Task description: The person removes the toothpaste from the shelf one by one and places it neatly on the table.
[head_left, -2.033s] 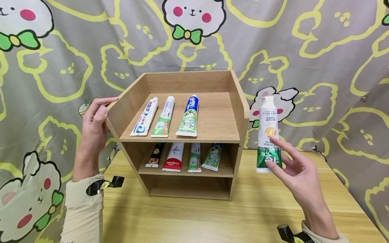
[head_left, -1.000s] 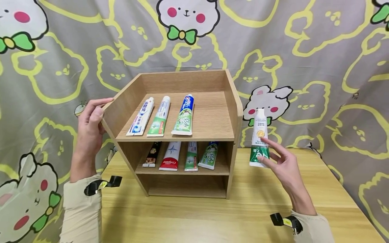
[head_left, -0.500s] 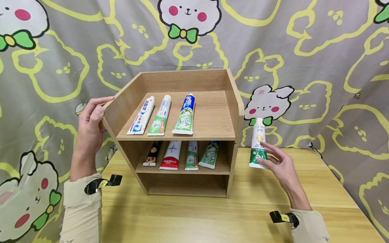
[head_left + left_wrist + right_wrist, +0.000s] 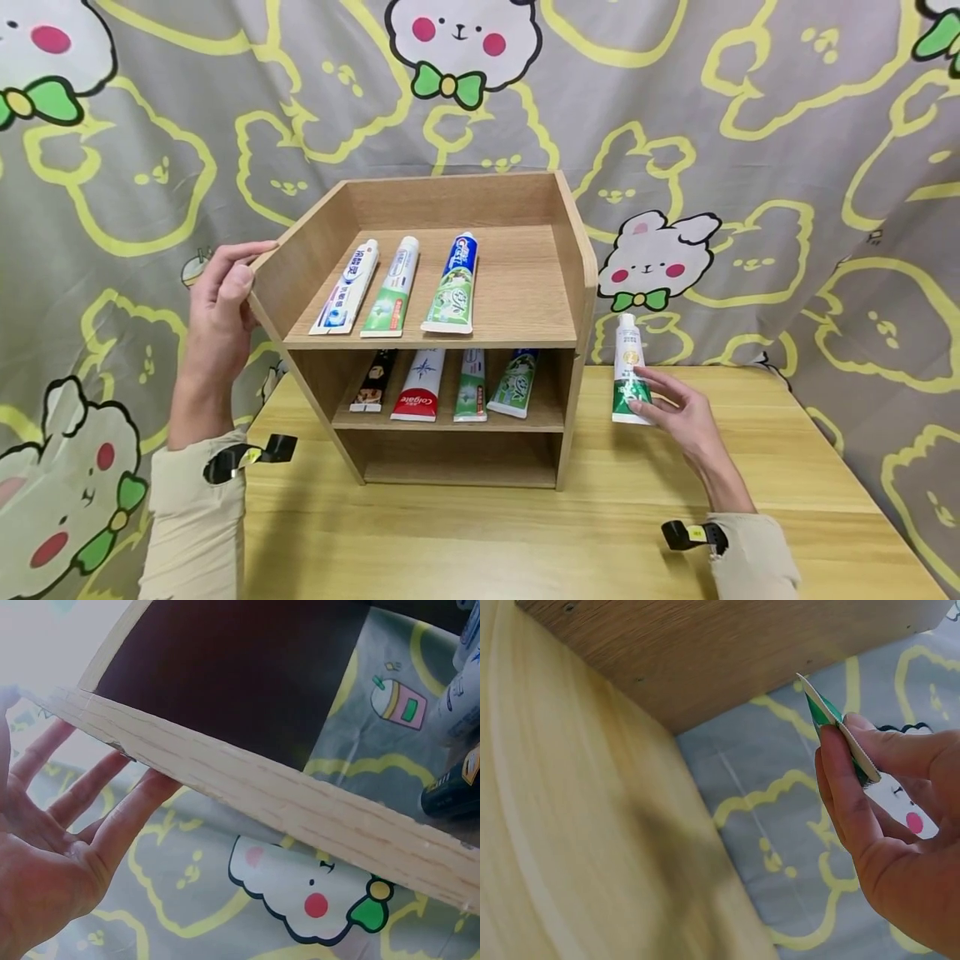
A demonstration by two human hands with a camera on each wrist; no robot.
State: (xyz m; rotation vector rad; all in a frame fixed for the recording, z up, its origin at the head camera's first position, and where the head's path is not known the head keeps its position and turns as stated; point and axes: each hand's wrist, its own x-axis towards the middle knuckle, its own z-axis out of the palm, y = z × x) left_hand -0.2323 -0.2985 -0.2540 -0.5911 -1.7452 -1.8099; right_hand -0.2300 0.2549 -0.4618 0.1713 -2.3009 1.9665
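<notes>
1. The right hand (image 4: 678, 412) pinches a white-and-green tube (image 4: 628, 368) by its flat crimped end, cap pointing up, so it stands nearly upright just to the right of the rack (image 4: 450, 325). From the right wrist view the thumb and fingers (image 4: 847, 787) are clamped on the crimp, which gives a firm hold on the thinnest part.
2. The tube's lower end hangs low, close to the table (image 4: 525, 533); I cannot tell whether it touches.
3. The left hand (image 4: 221, 300) rests against the rack's left side wall, thumb over the top edge, fingers straight and spread on the outer face. That looks like bracing, so the rack does not slide.
4. On the top shelf lie three tubes (image 4: 397, 285) side by side, caps to the back, leaving bare wood on the right.
5. The middle shelf holds four tubes (image 4: 450, 383), also caps to the back, filling its width. The bottom shelf shows no tubes.
</notes>
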